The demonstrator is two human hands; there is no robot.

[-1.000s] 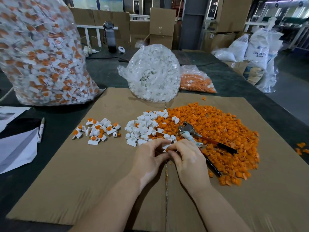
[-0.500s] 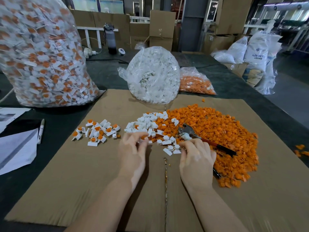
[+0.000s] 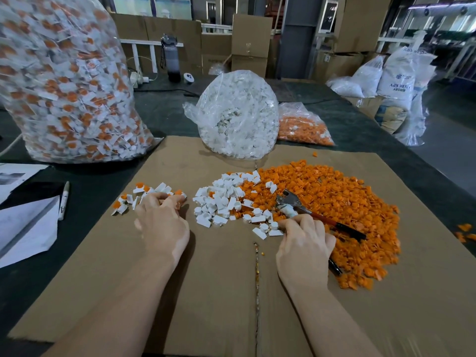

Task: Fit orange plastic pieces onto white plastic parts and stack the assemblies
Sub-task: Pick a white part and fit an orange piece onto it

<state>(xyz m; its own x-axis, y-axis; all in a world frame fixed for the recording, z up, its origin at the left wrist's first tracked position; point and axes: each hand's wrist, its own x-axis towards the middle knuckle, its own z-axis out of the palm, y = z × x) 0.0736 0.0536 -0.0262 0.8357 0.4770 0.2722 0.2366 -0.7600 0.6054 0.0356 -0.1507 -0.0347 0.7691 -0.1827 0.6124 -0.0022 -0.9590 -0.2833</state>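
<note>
With the left hand setting curled fingers on the finished pile at left, and the right hand pinching among near white parts, she'd best lift one part cleanly.

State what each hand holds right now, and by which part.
Left hand reaches over the finished pile; any hold is hidden. Right hand has its fingertips at loose white parts; a grip cannot be told.

Orange pieces, white parts, brown cardboard, dark green table.
</note>
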